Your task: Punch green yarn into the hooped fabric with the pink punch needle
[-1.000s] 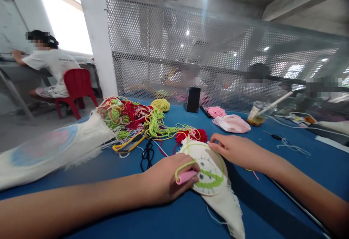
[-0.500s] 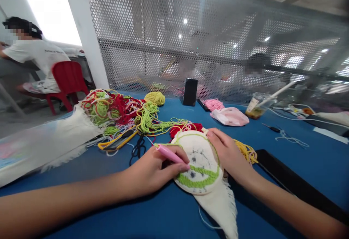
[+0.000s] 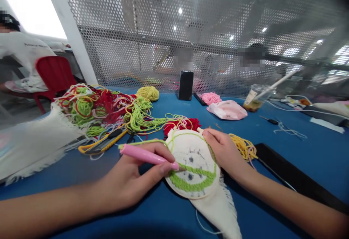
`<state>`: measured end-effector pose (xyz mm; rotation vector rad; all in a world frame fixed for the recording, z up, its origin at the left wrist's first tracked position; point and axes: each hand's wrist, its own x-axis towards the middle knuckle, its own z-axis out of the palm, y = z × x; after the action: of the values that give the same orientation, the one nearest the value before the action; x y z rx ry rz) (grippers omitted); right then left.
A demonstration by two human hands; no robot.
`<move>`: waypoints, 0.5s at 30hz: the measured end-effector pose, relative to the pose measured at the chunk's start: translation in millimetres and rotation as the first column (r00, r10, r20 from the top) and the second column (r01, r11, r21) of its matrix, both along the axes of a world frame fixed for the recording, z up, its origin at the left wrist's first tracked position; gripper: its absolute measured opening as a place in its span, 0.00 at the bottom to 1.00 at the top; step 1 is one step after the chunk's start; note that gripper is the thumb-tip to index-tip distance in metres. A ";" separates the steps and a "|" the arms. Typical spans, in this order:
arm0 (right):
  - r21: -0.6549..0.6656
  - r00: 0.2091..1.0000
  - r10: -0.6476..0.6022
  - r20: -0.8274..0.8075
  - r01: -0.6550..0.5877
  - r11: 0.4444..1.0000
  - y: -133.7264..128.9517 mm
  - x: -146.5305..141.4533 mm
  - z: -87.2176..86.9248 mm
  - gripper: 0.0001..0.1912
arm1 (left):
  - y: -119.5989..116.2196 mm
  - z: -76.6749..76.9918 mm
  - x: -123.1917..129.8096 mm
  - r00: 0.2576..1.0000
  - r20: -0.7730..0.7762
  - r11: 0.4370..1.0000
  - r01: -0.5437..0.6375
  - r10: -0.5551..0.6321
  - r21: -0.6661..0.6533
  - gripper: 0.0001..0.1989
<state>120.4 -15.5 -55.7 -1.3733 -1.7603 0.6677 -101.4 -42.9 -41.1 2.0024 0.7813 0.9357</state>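
Observation:
My left hand (image 3: 136, 177) is closed round a pink punch needle (image 3: 147, 156), its tip at the green stitches on the cloth. Green yarn (image 3: 141, 142) runs from the tool's back end over to the hoop. White cloth is stretched in a round embroidery hoop (image 3: 191, 197), with a green stitched band (image 3: 195, 186) and dark drawn marks on it. My right hand (image 3: 226, 152) grips the hoop's upper right edge, thumb on the near side and the other fingers partly hidden. A fringed tail of cloth (image 3: 218, 210) hangs toward me.
A tangled heap of yarn (image 3: 100, 104) and a yellow utility knife (image 3: 106, 142) lie to the left. Behind stand a phone (image 3: 185, 85) and a plastic cup (image 3: 253, 99). Yellow yarn (image 3: 241, 146) and a long black object (image 3: 294, 173) lie right. A person (image 3: 24, 52) sits far left.
The view has shifted, so the table things sit further left. The punch needle now lies flatter, its back end swung left and its thin metal tip visible. Both hands keep their hold.

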 end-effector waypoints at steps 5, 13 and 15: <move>0.017 1.000 -0.017 0.000 0.017 1.000 1.6 1.3 -3.3 0.15 | 0.3 -7.5 -4.6 0.999 0.050 0.997 0.005 -0.009 0.072 0.10; 0.006 1.000 -0.025 -0.019 0.025 1.000 2.0 2.1 -5.5 0.15 | 0.4 -6.8 -5.6 0.999 0.030 0.989 0.032 -0.037 0.147 0.13; 0.011 1.000 -0.027 -0.011 0.027 1.000 1.5 1.9 -4.1 0.15 | 0.8 -6.0 -3.9 0.999 0.019 0.986 0.037 -0.041 0.165 0.13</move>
<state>122.3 -14.0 -59.8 -1.3806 -1.7315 0.6490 -105.3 -42.1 -47.1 2.1377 0.6684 1.0268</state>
